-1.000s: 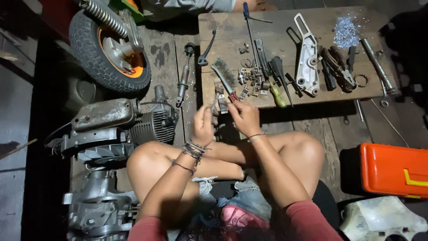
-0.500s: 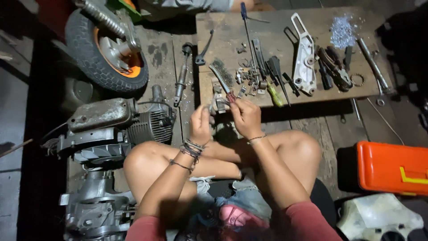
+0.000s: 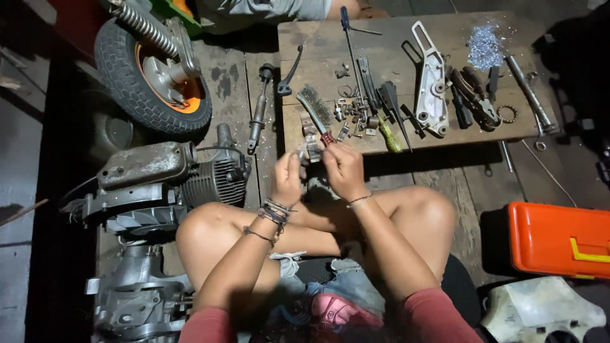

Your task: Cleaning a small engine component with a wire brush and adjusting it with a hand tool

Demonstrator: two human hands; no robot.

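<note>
My left hand (image 3: 287, 180) and right hand (image 3: 338, 170) have stayed together at the board's (image 3: 406, 136) near edge this past second, both pinching one small metal part (image 3: 311, 151), so I judge the fiddling continues.

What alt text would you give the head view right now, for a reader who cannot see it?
Seen from above, a seated person's left hand and right hand hold a small metal part together at the edge of a wooden board strewn with tools. An engine block and a tyred wheel lie to the left, an orange toolbox to the right.
</note>
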